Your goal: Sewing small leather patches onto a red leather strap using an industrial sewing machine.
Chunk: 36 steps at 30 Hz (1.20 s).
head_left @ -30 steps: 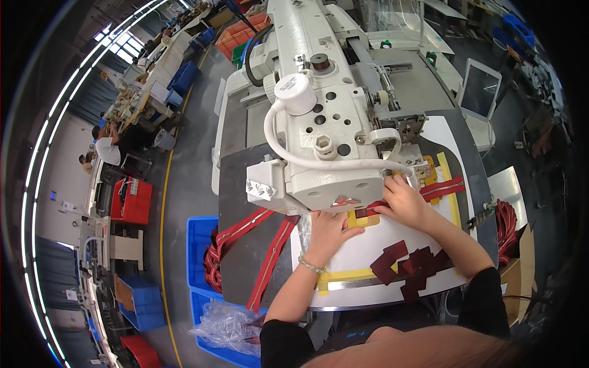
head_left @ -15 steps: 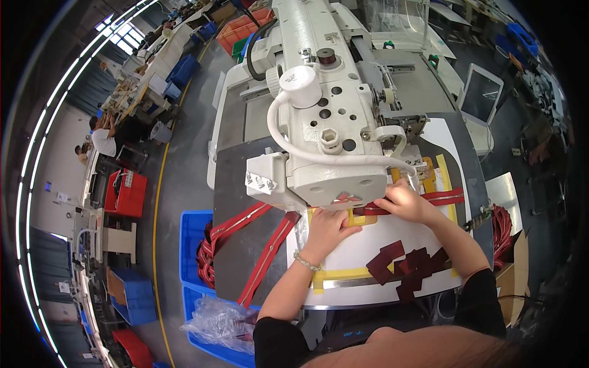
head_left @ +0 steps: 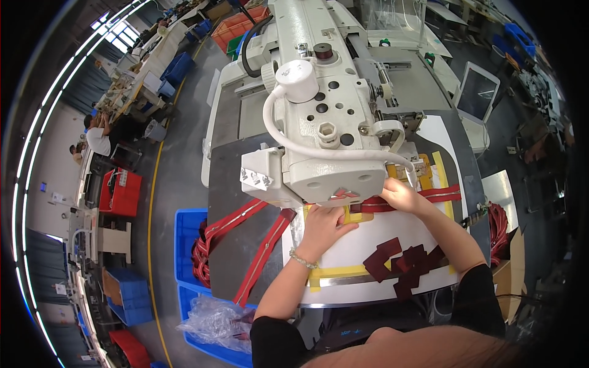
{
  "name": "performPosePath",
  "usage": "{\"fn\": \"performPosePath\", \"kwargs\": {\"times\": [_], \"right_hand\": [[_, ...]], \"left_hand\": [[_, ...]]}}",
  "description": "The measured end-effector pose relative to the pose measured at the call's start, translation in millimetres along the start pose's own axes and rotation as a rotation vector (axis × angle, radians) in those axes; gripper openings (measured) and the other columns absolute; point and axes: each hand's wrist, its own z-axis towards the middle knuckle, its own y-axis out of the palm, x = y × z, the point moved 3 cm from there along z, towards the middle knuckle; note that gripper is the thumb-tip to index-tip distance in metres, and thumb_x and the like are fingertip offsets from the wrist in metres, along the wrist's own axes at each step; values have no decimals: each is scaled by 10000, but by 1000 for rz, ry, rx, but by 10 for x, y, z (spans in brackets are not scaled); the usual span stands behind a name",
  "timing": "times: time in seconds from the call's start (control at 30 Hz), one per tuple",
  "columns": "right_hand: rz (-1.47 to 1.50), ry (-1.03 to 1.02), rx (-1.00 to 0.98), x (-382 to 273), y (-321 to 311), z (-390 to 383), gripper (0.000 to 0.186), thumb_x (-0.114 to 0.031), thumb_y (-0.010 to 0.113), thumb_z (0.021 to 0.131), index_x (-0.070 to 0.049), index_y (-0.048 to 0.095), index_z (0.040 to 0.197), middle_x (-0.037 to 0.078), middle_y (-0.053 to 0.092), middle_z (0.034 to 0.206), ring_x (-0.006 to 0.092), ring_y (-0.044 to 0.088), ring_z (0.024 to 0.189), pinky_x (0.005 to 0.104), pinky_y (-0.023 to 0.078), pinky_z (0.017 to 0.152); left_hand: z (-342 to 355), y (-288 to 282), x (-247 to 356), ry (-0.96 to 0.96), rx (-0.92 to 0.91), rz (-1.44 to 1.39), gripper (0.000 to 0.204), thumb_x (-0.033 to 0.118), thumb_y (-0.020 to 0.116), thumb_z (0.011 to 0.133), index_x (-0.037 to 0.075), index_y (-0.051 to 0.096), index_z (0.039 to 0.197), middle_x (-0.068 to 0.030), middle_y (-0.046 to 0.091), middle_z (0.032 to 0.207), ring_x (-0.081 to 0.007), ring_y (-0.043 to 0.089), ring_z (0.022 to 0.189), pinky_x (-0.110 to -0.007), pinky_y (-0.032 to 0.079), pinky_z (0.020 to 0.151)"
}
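Note:
A white industrial sewing machine (head_left: pixel 334 172) stands in front of me, its head over a white work plate (head_left: pixel 343 251) edged with yellow tape. My left hand (head_left: pixel 324 232) lies flat on the plate by the head, thumb stretched out; the head hides its fingertips. Just right of the head, my right hand (head_left: pixel 402 196) has its fingers bent together at the far edge of a red zipper tape (head_left: pixel 432 196). Whatever those fingertips pinch, if anything, is hidden. Dark red fabric patches (head_left: pixel 408 264) lie loose nearer to me. Another red zipper strip (head_left: pixel 265 256) slants down left of the plate.
Blue bins (head_left: pixel 191 245) stand at the table's left, one with bundled zippers, the other with clear plastic (head_left: pixel 218 322). More zipper tape (head_left: pixel 500 230) hangs at the right beside a cardboard box (head_left: pixel 512 276). A screen (head_left: pixel 478 92) stands far right. A person (head_left: pixel 98 138) sits far left.
My right hand has shifted slightly up off the zipper tape toward its far side. A dark end of the tape now shows between my hands. My left hand stays nearly in place.

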Motion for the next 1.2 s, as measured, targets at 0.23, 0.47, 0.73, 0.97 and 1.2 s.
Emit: {"fn": "performPosePath", "kwargs": {"times": [0.23,0.47,0.73,0.97,1.2], "right_hand": [[-134,-218,138,4,207,0,271,-212,586,911,42,639,833,98,591,655,145,527,604,322,429,589],[-114,-26,-99,-35,145,-113,295,-234,589,899,44,626,809,137,597,670,195,530,596,345,432,604],[-526,-18,-237,-346,-83,-272,257,-233,583,873,1,637,783,169,629,709,303,620,699,383,476,675],[-463,-28,-270,-318,-97,-281,243,-246,606,852,-12,665,825,158,637,712,299,631,706,377,486,687],[-582,-27,-221,-361,-97,-335,230,-242,627,831,-18,678,841,162,641,720,305,637,724,374,495,700]], "left_hand": [[-22,0,5,11,16,2,433,417,769,697,108,468,651,-16,507,585,-220,515,569,-346,378,634],[-30,-69,15,-84,-8,103,421,485,728,723,91,592,781,-32,623,716,-230,605,724,-357,433,731],[-58,-52,-8,-39,93,87,426,470,767,688,93,585,766,-12,525,601,-204,531,579,-349,426,605],[-7,-17,90,147,42,3,358,378,714,771,126,637,1013,-38,571,763,-222,566,694,-366,437,667],[2,24,162,126,-14,185,366,343,696,789,111,607,1057,-50,575,886,-242,572,858,-375,444,755]]}}
